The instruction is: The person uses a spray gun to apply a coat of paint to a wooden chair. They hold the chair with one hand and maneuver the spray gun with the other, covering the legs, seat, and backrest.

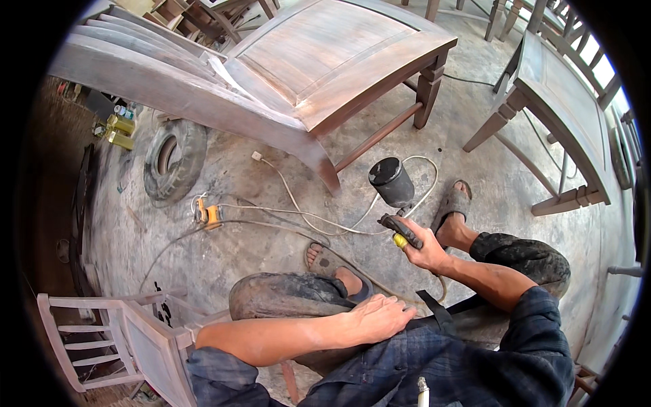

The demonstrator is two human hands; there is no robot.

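Spray gun (399, 228), w/ black cup (392, 183) on its far end, is held in R hand (427, 251); R fingers are clamped round gun body, yellow part (400, 241) showing just beside fingers. Gun lies ahead & to R of L hand (381, 319), well apart from it. Hands are apart. L hand is lowered palm-down over lap, fingers slightly bent; underside hidden, so grip on anything can't be told.

Cup is seen above concrete floor (271, 244), w/ white cable (312, 216) looped near it. Large chair (346, 51) is placed ahead, tilted, backrest toward L, its near leg beyond cup approx. Second chair (566, 88) is seen at far R. Orange power tool (213, 216) is laid on floor to L, hose/cord beside it; tyre (192, 166) just beyond, yellowish bottles (121, 140) past that. Small chair (152, 339) is located lower L, near L elbow.
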